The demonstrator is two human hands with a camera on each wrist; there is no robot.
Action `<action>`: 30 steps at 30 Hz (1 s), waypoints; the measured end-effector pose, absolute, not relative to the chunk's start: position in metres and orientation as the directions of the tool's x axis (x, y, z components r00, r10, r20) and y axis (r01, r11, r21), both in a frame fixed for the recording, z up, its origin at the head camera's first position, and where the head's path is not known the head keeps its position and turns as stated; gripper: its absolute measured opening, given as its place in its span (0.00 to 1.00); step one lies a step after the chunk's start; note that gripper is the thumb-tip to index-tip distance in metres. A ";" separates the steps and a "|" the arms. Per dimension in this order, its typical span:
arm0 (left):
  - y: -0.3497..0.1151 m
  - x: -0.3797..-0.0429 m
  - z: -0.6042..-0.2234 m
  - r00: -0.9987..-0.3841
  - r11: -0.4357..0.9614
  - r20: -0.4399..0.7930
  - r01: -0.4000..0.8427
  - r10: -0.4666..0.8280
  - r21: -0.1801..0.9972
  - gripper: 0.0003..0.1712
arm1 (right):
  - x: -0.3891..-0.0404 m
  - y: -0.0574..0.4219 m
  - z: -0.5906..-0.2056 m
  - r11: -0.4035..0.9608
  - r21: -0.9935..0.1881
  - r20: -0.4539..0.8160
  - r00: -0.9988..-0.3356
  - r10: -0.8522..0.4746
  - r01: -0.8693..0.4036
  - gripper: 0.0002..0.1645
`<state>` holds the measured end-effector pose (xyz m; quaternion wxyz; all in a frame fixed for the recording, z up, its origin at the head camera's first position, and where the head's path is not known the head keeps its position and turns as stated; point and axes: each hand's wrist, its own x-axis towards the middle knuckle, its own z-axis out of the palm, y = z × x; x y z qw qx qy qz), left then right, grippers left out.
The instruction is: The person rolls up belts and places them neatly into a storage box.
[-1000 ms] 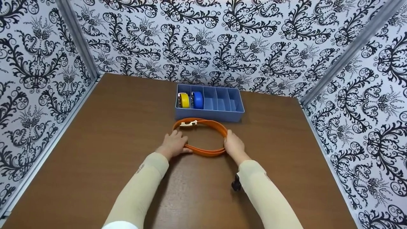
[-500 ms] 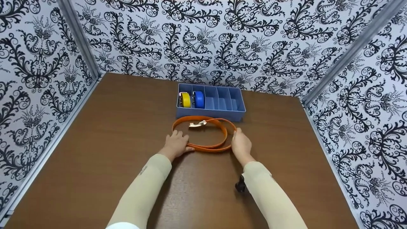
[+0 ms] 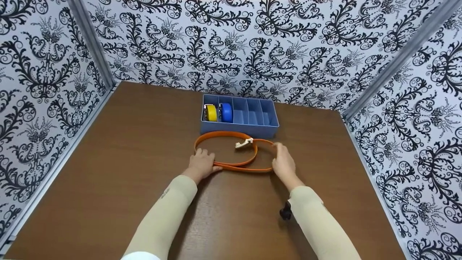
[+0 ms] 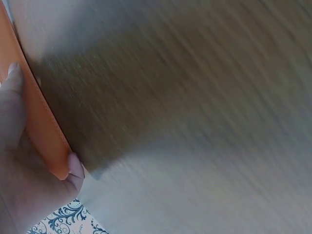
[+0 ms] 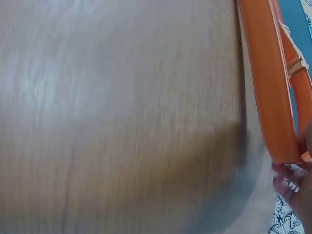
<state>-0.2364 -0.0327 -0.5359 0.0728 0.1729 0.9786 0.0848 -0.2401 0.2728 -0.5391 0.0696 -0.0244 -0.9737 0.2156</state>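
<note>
An orange belt stands on its edge on the table in two overlapping loops. Its pale metal buckle lies over the crossing of the loops. At the belt's left end, my left hand holds the band between thumb and fingers; in the left wrist view the thumb lies along the orange strap. My right hand grips the right end of the wider loop. In the right wrist view, the fingers wrap the bend of the strap.
Behind the belt stands a blue-grey divided box. A rolled yellow belt and a rolled blue belt sit in its two leftmost compartments. Patterned walls enclose the brown table at the back and sides.
My right hand has moved to the right, drawing the belt's outer loop wider so two loops show. The buckle has slid right and tilted. My left hand has stayed nearly in place.
</note>
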 end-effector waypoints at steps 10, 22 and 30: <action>-0.032 -0.234 -0.535 -0.938 0.934 -0.095 0.315 0.333 0.170 0.35 | -0.234 0.270 -0.550 0.949 -0.296 0.148 -0.987 -0.068 -0.109 0.34; -0.032 -0.237 -0.533 -0.939 0.933 -0.103 0.306 0.329 0.187 0.36 | -0.216 0.277 -0.551 0.894 -0.448 0.361 -0.919 0.161 -0.019 0.37; -0.030 -0.237 -0.536 -0.940 0.935 -0.100 0.305 0.326 0.181 0.36 | -0.214 0.281 -0.553 0.847 -0.527 0.290 -0.924 0.250 0.064 0.41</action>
